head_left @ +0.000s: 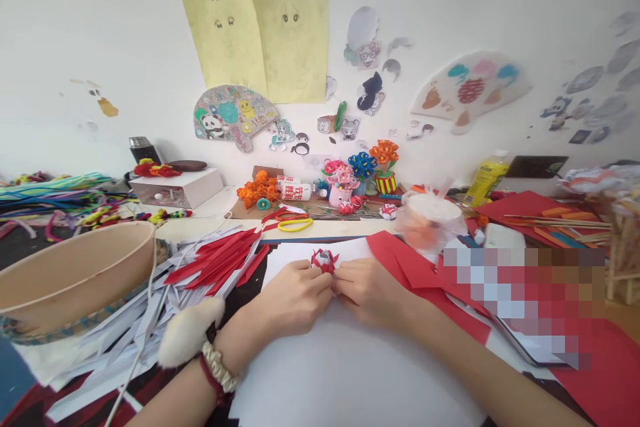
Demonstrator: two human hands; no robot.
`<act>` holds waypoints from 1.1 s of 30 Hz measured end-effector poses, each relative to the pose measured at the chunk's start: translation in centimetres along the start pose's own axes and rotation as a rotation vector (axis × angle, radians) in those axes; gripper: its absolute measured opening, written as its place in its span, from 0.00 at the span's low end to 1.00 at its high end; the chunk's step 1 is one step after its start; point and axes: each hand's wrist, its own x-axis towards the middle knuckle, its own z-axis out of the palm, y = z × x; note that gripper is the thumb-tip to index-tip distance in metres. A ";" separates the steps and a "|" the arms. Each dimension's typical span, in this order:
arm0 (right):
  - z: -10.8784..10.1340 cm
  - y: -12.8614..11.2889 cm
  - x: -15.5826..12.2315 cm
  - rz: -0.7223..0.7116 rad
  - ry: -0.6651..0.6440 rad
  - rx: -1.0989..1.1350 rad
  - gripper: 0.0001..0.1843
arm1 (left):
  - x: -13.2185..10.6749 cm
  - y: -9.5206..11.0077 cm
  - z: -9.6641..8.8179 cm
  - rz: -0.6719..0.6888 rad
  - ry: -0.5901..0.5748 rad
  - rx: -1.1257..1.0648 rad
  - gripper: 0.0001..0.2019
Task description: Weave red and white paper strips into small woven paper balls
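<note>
Between my hands is a small red-and-white folded paper ball (325,260), with pointed red tips sticking out on both sides. The curled fingers of my left hand (300,295) close on its near left side. From the other side, my right hand (369,288) is also closed, its fingertips pinched against the ball's lower right edge. My fingers hide the underside of the ball. Below both hands lies white paper (345,373). Red paper strips (220,257) and white paper strips (135,320) are heaped to the left of my left hand.
A beige basket (75,267) stands at left. Red paper sheets (400,260), a phone (535,340) and a lidded plastic cup (433,213) are at right. Along the wall are orange flowers (260,190), a yellow bottle (485,180) and a yellow ring (295,224).
</note>
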 end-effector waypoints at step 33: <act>0.2 1.3 -0.4 0.116 0.051 0.150 0.16 | 0.1 0.2 -0.7 -0.061 -0.001 0.125 0.17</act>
